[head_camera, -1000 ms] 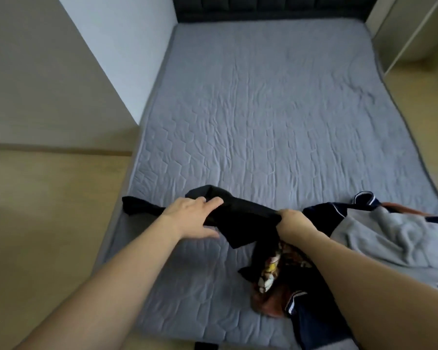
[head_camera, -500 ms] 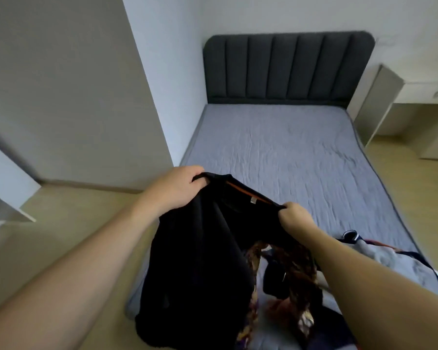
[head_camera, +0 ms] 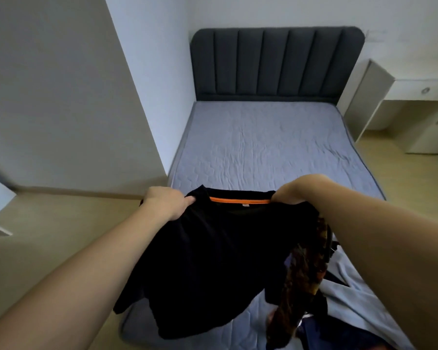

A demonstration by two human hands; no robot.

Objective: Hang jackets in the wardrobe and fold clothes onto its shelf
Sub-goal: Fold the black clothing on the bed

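Note:
A black T-shirt [head_camera: 213, 261] with an orange strip inside its collar hangs in the air over the foot of the bed. My left hand [head_camera: 166, 202] grips its left shoulder and my right hand [head_camera: 292, 192] grips its right shoulder, stretching the neckline flat between them. A brown patterned garment [head_camera: 304, 281] dangles under my right forearm, snagged beside the shirt. Below it on the bed lies a pile with a grey garment [head_camera: 349, 294] and a dark navy one [head_camera: 321, 332].
The grey quilted mattress [head_camera: 263, 147] stretches ahead to a dark padded headboard [head_camera: 276, 64]. A beige wall panel [head_camera: 61, 97] stands at left, wooden floor [head_camera: 48, 236] beneath. A white desk unit [head_camera: 402, 102] sits at the far right.
Both hands lifted the black T-shirt off the bed and spread it by the shoulders; the collar now faces me. The view tilted up toward the headboard.

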